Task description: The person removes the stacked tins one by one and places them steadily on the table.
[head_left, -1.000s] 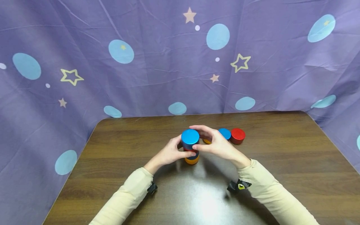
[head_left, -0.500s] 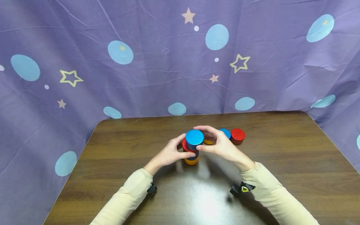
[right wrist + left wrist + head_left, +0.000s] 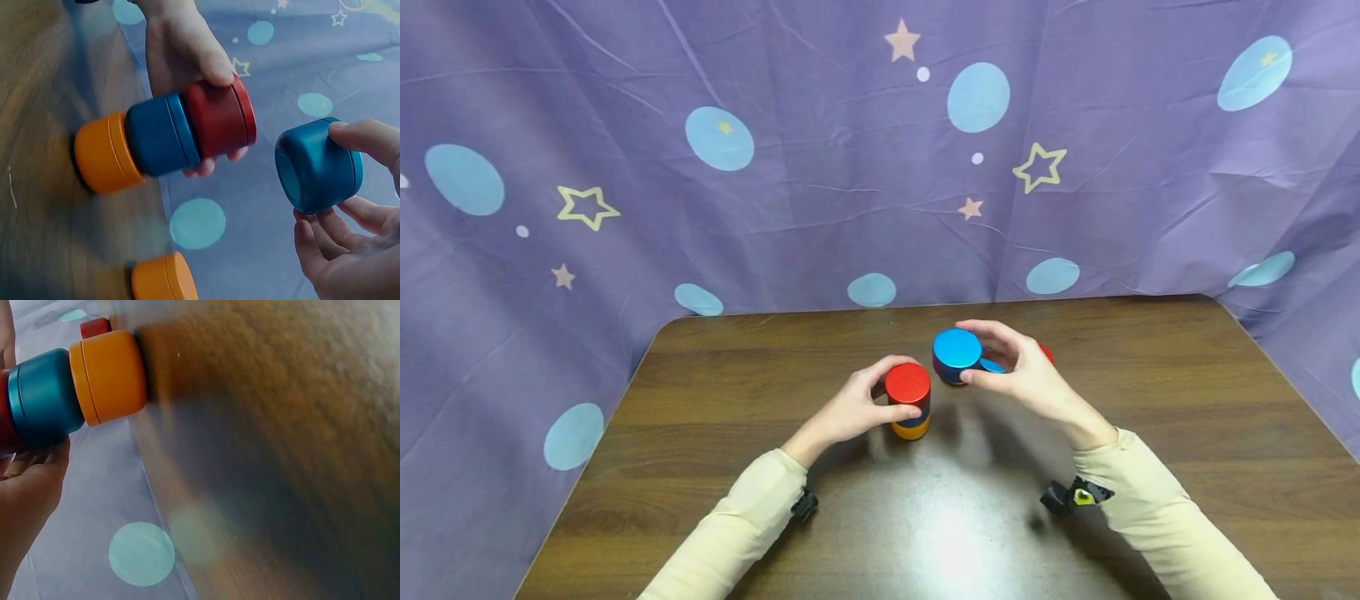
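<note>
Three round lidded tins stand stacked on the wooden table: an orange tin [image 3: 106,153] at the bottom, a blue tin [image 3: 159,134] in the middle and a red tin [image 3: 907,382] on top. My left hand [image 3: 857,406] grips the red tin from the left, thumb on the near side and fingers behind. To the right of the stack, my right hand [image 3: 1033,379] holds another blue tin [image 3: 957,350] in the air between thumb and fingers. The right wrist view shows this held tin's underside and a gap between it and the red tin.
Behind my right hand are a further blue tin [image 3: 992,366] and a red tin [image 3: 1047,353], both partly covered. A loose orange tin [image 3: 159,278] shows low in the right wrist view. A purple patterned curtain [image 3: 820,167] hangs beyond the table [image 3: 737,367].
My right hand has lifted the blue tin off the top of the stack and carried it to the right, uncovering the red tin. My left hand has stayed on the stack.
</note>
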The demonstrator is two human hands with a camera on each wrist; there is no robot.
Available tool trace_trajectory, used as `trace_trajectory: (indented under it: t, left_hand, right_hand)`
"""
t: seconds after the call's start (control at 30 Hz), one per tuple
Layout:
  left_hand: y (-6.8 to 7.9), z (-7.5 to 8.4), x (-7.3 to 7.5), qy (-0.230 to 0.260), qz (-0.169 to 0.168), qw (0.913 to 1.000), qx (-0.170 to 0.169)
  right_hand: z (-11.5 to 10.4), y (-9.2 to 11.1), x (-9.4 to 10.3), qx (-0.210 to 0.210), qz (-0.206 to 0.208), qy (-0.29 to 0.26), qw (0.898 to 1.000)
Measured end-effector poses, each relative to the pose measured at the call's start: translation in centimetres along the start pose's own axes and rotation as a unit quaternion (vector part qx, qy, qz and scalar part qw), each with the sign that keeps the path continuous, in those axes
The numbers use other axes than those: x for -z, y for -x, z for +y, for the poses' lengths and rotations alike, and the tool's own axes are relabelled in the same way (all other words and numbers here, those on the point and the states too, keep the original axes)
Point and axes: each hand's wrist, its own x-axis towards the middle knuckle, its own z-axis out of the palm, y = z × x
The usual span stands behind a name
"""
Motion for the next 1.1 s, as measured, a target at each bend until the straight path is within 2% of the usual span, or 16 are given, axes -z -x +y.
trace_trajectory:
  t: [0.57,0.93,1.1]
  left_hand:
    - [0.1,-0.1,0.0,-0.011,0.001,0.9998,-0.015]
    - [0.0,-0.4,-0.1,0.004,0.003,1.0,-0.006]
    - [0.0,-0.5,-0.1,0.005,0.001,1.0,-0.002]
  right_hand:
    - [1.2,1.7,3.2,0.001,0.039,0.011,0.999]
    - [1.6,2.8,5.1,-0.025,0.062,0.044,0.997]
    - [1.8,3.1,5.8,-0.024,0.068,0.051,0.996]
